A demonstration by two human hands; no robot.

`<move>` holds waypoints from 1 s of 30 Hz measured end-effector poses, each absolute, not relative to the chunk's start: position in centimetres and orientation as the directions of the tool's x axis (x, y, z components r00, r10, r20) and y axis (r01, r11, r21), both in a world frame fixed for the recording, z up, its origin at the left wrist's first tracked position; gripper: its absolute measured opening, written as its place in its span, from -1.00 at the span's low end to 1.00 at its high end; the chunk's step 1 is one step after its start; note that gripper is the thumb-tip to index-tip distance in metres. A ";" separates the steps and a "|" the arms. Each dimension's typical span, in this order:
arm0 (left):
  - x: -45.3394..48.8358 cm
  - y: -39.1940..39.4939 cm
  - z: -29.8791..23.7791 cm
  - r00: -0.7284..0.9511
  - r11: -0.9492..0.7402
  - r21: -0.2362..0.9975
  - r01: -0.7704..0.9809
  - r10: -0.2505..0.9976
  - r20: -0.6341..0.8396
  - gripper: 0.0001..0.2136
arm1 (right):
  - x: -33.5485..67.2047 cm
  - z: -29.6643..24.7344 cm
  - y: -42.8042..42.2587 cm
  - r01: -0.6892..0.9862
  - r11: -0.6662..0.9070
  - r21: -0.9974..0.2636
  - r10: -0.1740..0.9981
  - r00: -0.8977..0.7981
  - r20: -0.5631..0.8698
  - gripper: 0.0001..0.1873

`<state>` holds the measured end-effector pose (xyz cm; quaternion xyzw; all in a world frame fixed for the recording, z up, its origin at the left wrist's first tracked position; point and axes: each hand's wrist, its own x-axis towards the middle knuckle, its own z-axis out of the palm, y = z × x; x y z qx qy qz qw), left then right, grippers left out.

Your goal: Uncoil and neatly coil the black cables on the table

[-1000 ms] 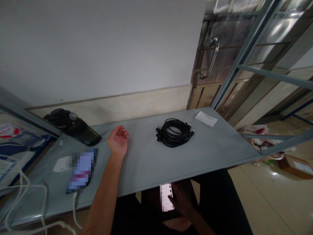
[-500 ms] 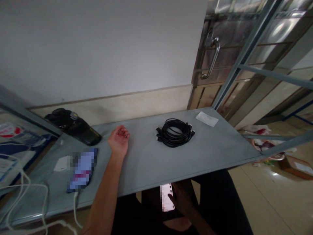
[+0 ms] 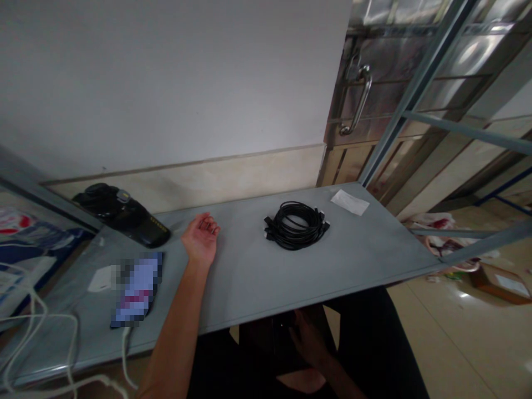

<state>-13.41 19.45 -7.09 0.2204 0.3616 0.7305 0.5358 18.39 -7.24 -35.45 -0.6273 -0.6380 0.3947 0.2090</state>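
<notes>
My left hand (image 3: 201, 237) rests palm up on the grey tabletop (image 3: 236, 277), fingers loosely curled and nothing in them. To its left lie a black bottle (image 3: 124, 215) on its side and a phone (image 3: 139, 291) with a lit, blurred screen and a white cable plugged in. A coil of black cable (image 3: 296, 226) with several plugs sits to the right of that hand. Below the table edge, over my lap, my right hand (image 3: 308, 338) is closed around the side of another phone (image 3: 283, 332), whose screen is dark. Shadow hides most of its grip.
A white paper packet (image 3: 349, 202) lies near the far right corner of the table. White cables (image 3: 37, 316) loop across the left end. Metal frame posts (image 3: 409, 111) rise at both ends, a wall (image 3: 187, 83) stands behind, and a cardboard box (image 3: 501, 284) is on the floor.
The phone screen over my lap has gone from lit to dark. My left hand and the things on the table stay in place; the view has shifted slightly.
</notes>
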 end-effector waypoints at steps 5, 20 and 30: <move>-13.4 19.4 -7.0 -0.334 -0.166 0.769 -0.617 0.940 -0.065 -0.89 | 18.2 -33.9 -6.9 0.612 -0.120 -0.781 0.971 -0.092 -0.221 -0.31; -13.2 19.2 -6.8 -0.320 -0.169 0.761 -0.626 0.946 -0.054 -0.89 | 18.5 -34.5 -6.6 0.530 -0.155 -0.834 0.973 -0.064 -0.222 -0.77; -13.0 19.5 -7.0 -0.331 -0.181 0.781 -0.598 0.943 -0.035 -0.82 | 20.6 -26.9 -7.4 0.543 -0.054 -0.838 0.994 -0.053 -0.099 -0.78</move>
